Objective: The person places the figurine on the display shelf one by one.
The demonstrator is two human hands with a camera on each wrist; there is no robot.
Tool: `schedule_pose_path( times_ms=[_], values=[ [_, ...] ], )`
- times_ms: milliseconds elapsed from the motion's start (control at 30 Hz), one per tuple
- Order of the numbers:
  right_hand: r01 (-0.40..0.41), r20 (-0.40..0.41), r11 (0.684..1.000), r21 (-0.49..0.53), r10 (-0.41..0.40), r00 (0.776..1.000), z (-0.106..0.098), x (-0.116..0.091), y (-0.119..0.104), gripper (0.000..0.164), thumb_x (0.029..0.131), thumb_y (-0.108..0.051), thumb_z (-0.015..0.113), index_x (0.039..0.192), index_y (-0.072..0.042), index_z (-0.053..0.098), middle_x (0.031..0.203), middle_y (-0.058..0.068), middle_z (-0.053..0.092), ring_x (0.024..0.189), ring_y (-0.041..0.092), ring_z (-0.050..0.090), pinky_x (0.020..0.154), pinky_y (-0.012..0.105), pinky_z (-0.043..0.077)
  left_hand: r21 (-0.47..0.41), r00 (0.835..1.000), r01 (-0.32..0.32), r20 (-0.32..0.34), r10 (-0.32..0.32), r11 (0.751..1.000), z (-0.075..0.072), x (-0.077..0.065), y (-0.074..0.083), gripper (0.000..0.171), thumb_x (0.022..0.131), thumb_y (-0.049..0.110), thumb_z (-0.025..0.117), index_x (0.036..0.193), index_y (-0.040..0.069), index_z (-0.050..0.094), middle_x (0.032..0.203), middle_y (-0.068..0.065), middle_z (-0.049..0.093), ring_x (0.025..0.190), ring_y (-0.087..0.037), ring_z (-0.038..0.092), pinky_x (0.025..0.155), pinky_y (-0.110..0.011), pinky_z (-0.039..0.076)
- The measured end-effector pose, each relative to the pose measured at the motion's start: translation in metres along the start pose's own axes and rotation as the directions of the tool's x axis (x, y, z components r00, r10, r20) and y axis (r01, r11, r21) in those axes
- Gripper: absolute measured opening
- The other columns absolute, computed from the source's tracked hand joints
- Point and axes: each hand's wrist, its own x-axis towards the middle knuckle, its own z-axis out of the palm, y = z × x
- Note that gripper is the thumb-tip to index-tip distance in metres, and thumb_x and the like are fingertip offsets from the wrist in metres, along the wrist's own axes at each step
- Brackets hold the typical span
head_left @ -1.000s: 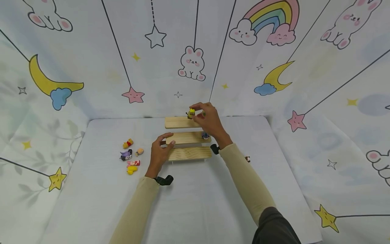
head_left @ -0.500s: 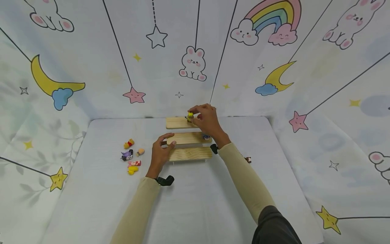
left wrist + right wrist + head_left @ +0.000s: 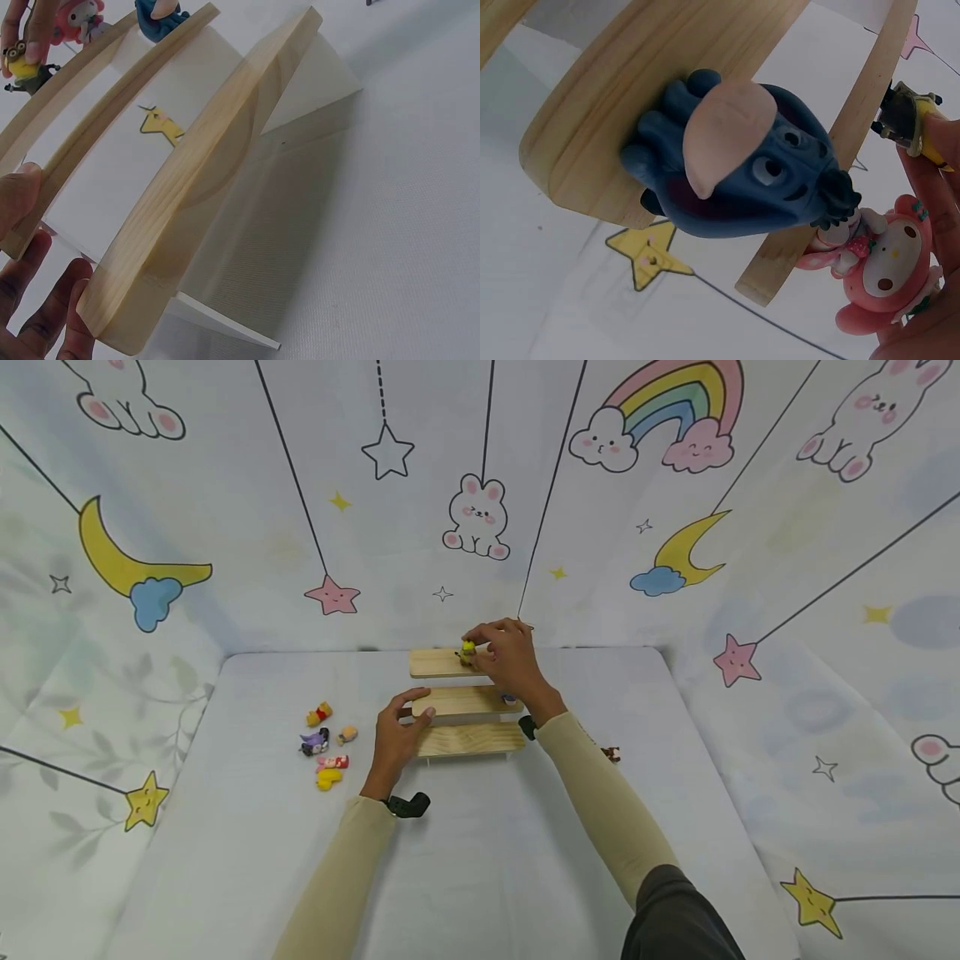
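Note:
My right hand [image 3: 513,664] pinches a yellow minion figurine [image 3: 467,652] at the top board [image 3: 431,664] of a three-step wooden shelf. In the right wrist view the minion [image 3: 907,120] is upright relative to the board, its feet close to or on it. A pink bunny-hooded figurine [image 3: 889,259] stands on that board's right end, beside the hand. On the middle board [image 3: 453,700], at the right end, is a blue donkey figurine [image 3: 761,206]. My left hand [image 3: 395,735] grips this board's left end, thumb on top and fingers below, near the bottom board [image 3: 172,202].
Left of the shelf lie several figurines: a yellow bear in red [image 3: 318,714], a purple-and-black one [image 3: 315,742], a small tan one [image 3: 347,735], a pink-and-red one [image 3: 334,762] and a yellow one [image 3: 327,779]. A brown figurine [image 3: 611,754] lies beyond the right forearm.
My right hand has lowered the minion slightly from above the top board down to it. The left hand keeps its grip on the middle board.

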Motion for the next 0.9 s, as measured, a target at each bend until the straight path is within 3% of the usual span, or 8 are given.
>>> schedule_pose_path(
  times_ms=[667, 900],
  values=[
    [0.013, -0.006, 1.000, -0.016, -0.013, 1.000, 0.000, 0.000, -0.001, 0.033, 0.087, -0.021, 0.075, 0.120, -0.026, 0.070, 0.112, -0.007, 0.074, 0.106, 0.017, 0.054, 0.116, 0.047, 0.022, -0.012, 1.000, -0.006, -0.001, 0.006, 1.000, 0.001, 0.002, -0.003, 0.041, 0.093, 0.018, 0.071, 0.133, 0.011, 0.063, 0.144, -0.009, 0.053, 0.118, -0.043, 0.053, 0.087, -0.037, 0.048],
    [-0.006, -0.012, 1.000, -0.014, 0.006, 1.000, -0.005, -0.002, -0.001, 0.042, 0.084, -0.025, 0.079, 0.124, -0.027, 0.069, 0.114, -0.010, 0.072, 0.109, 0.018, 0.057, 0.116, 0.049, 0.020, -0.011, 0.999, 0.029, -0.025, -0.029, 1.000, 0.005, 0.012, -0.030, 0.039, 0.093, 0.023, 0.072, 0.131, 0.020, 0.065, 0.143, -0.001, 0.052, 0.121, -0.043, 0.051, 0.091, -0.045, 0.046]
  ],
)
